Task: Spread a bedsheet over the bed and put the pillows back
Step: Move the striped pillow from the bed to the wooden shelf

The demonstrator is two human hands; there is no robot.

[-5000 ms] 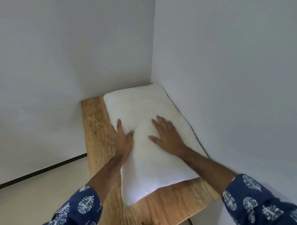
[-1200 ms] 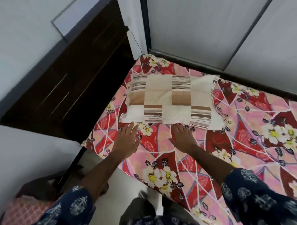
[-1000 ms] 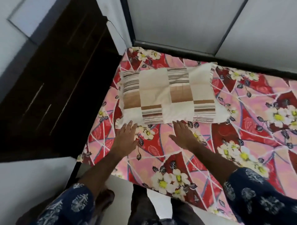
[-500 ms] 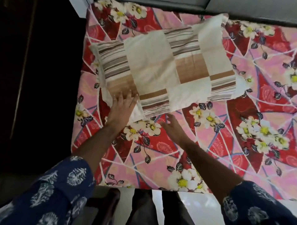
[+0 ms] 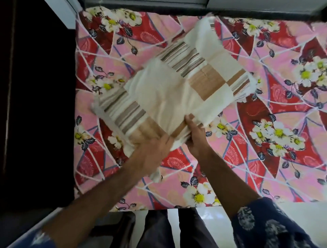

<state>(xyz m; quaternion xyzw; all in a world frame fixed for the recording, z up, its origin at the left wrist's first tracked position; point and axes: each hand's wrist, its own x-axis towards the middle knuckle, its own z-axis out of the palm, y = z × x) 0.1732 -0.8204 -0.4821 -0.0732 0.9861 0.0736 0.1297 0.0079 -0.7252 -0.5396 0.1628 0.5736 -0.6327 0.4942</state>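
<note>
The pillow (image 5: 169, 92), in a patchwork cover of cream, tan and striped squares, lay slanted across the bedsheet (image 5: 265, 159), with 1 end near the dark side of the bed and the other end pointing to the far edge. Its near long edge was bunched and a little lifted where the 2 hands met it. The left hand (image 5: 152, 152) was blurred by motion; its fingers seemed curled on the near edge of the pillow, so I judged it was gripping the cover. The right hand (image 5: 194, 136) pinched the same edge just beside it, thumb on top and fingers below.

The bedsheet, pink and red with white and yellow flowers, already covered the bed (image 5: 159, 208) flat to its near edge, so the spreading step looked finished. The step in hand was the placing of the pillow. I judged that the next move called for turning the pillow until it was straight with the head of the bed, then letting it go and smoothing the cover. Only 1 pillow was in view.

Beyond the bed stood a dark rail and a pale wall (image 5: 141, 1). On the left there was a dark piece of furniture (image 5: 35, 106), close to the bed. Below, the person's dark trouser legs (image 5: 159, 230) stood on a light floor (image 5: 247, 207).
</note>
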